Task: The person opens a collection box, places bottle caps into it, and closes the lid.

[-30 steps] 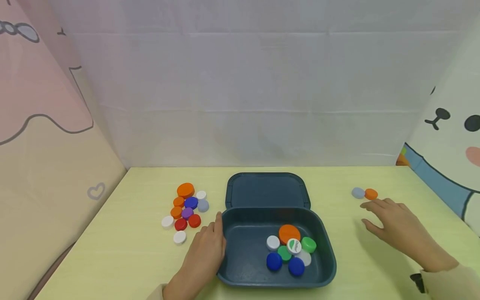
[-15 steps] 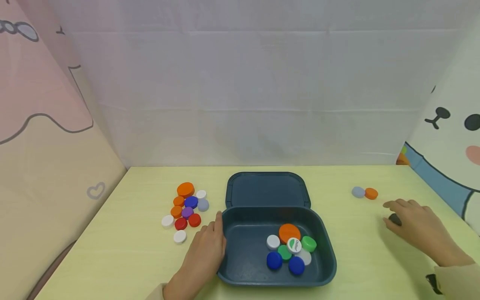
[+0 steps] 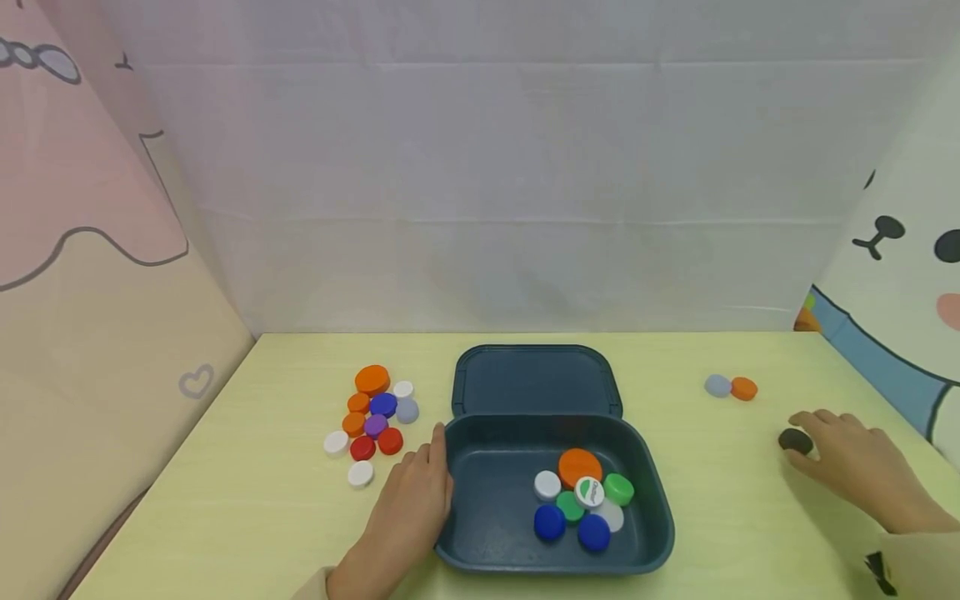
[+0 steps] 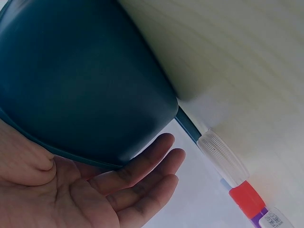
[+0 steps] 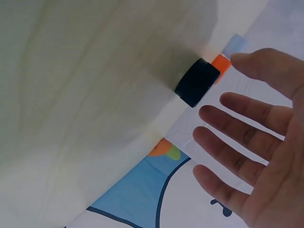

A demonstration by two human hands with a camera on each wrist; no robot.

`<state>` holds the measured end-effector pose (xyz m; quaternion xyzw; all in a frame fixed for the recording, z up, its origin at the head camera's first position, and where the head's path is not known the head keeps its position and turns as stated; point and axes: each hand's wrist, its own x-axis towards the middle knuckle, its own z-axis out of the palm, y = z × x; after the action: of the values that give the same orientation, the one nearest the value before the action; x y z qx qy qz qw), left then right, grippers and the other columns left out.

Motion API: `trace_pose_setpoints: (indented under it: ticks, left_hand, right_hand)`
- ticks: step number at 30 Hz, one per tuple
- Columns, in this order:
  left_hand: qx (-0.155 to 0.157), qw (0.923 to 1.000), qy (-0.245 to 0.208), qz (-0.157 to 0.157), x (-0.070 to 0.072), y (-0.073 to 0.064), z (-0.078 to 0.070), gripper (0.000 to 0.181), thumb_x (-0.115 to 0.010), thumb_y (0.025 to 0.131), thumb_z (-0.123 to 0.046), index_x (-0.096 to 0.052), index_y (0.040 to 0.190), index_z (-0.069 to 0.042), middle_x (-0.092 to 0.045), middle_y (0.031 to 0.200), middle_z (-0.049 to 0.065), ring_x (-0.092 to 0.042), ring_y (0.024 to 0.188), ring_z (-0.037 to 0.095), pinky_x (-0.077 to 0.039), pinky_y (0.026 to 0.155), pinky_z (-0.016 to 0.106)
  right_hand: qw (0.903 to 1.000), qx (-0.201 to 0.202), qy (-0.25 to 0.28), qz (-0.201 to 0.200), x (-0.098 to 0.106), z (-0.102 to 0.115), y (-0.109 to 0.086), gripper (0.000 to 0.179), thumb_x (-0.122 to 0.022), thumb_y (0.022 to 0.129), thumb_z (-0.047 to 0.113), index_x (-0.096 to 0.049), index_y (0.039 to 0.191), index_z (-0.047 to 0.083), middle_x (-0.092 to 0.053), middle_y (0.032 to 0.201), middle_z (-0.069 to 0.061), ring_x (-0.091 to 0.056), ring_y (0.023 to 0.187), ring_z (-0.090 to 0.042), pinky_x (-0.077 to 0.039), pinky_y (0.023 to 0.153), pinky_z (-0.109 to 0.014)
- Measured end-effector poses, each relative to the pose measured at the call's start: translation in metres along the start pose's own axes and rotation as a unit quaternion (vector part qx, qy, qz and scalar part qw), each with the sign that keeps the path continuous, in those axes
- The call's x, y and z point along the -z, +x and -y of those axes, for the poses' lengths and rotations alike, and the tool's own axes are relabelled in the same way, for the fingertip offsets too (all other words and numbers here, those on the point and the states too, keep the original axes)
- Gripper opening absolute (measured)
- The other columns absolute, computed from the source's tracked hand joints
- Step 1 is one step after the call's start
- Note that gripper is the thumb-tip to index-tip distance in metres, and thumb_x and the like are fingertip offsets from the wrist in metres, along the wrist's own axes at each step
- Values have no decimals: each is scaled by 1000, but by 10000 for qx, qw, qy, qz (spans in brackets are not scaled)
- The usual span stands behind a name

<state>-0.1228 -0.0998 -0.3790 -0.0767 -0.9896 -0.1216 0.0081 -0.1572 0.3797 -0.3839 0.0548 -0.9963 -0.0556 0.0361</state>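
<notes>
In the head view my left hand (image 3: 408, 508) rests against the left side of a dark blue-green plastic box (image 3: 480, 562), its index finger lying straight along the rim. The left wrist view shows its other fingers (image 4: 149, 164) loosely extended beside the box's outer wall (image 4: 90, 76). Several bottle caps in orange, white, green and blue lie inside, including an orange cap (image 3: 580, 468). At the right, my right hand (image 3: 855, 458) is spread beside a black bottle cap (image 3: 795, 442) on the table. In the right wrist view a gap shows between the black cap (image 5: 197, 83) and the fingertips.
A dark lid (image 3: 536, 379) lies flat behind the box. Left of the box is a cluster of several bottle caps, among them a purple cap (image 3: 376, 427). A pale blue cap (image 3: 717, 385) and an orange cap (image 3: 744, 388) sit at the back right.
My right hand has moved to the right. The black cap, hidden a second ago and then partly covered by the hand, now shows on the table. My left hand and the box have not moved.
</notes>
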Motion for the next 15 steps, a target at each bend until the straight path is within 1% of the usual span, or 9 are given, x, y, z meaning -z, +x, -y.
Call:
trace_pose_setpoints:
  ticks: [5, 11, 15]
  left_hand:
    - [18, 10000, -5, 47, 0, 1, 0, 60, -59, 86, -21, -34, 137, -1, -60, 108, 12, -55, 86, 22, -51, 84, 37]
    - [24, 10000, -10, 58, 0, 1, 0, 61, -59, 86, -21, -33, 138, -1, -60, 107, 12, -55, 86, 22, -51, 84, 37]
    - [-5, 10000, 1, 3, -1, 0, 0, 59, -59, 86, -20, -35, 137, 0, -60, 105, 12, -55, 84, 22, -51, 83, 36]
  right_hand:
    - [9999, -34, 77, 117, -3, -3, 0, 47, -73, 72, 25, -58, 101, -9, -59, 96, -30, -56, 79, -46, -44, 57, -51]
    - [9998, -95, 67, 181, -4, -4, 1, 48, -72, 72, 26, -58, 99, -10, -59, 93, -29, -56, 77, -45, -43, 58, -52]
    - [9990, -212, 33, 389, -5, -6, 4, 49, -72, 72, 27, -58, 99, -11, -59, 93, -30, -55, 78, -45, -43, 59, -52]
